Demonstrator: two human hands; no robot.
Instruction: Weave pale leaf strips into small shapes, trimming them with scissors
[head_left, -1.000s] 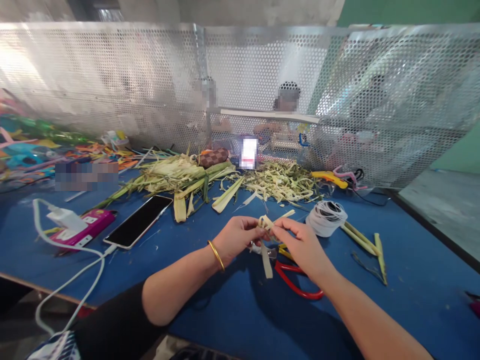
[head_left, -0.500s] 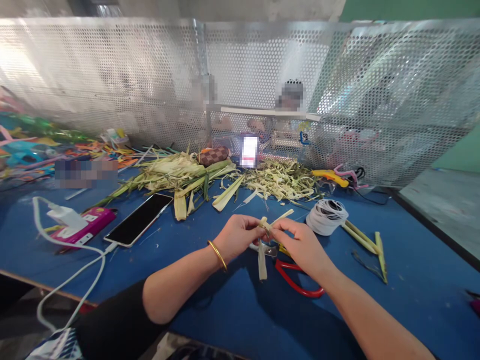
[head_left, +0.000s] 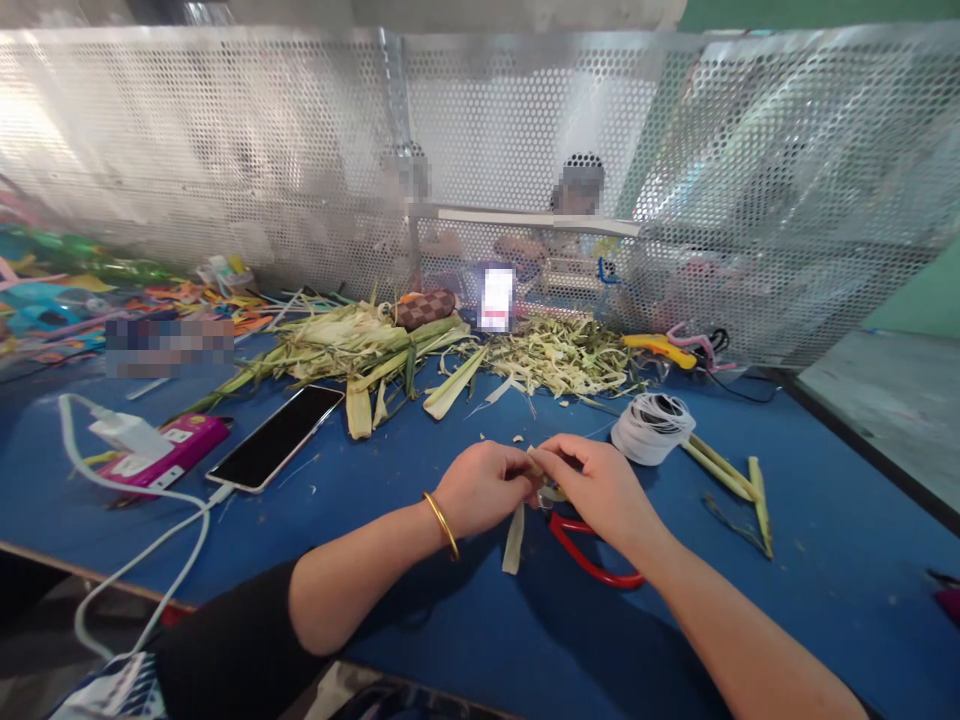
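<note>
Between my fingertips is a pale dried leaf strip (head_left: 514,540), folded at the top, with one flat end hanging down. My left hand (head_left: 484,487), below a gold bangle (head_left: 441,525), pinches it from the left. My right hand (head_left: 592,480) pinches it from the right, its fingers meeting those of the left. The folded part is mostly hidden by the fingers. Under my right hand, scissors with red handles (head_left: 592,560) lie on the blue table (head_left: 450,640), partly covered. A roll of white cord (head_left: 652,430) stands just beyond my right hand.
A heap of long leaves (head_left: 337,350) and a pile of shredded leaf bits (head_left: 562,360) lie along the perforated metal screen (head_left: 510,120). At left are a phone (head_left: 277,440) on a cable and a purple power strip (head_left: 169,455). Cut stalks (head_left: 759,505) lie at right. People sit behind the screen.
My hands have drawn closer together over the strip. Its hanging end has swung left, and the end that stuck out to the upper right no longer shows.
</note>
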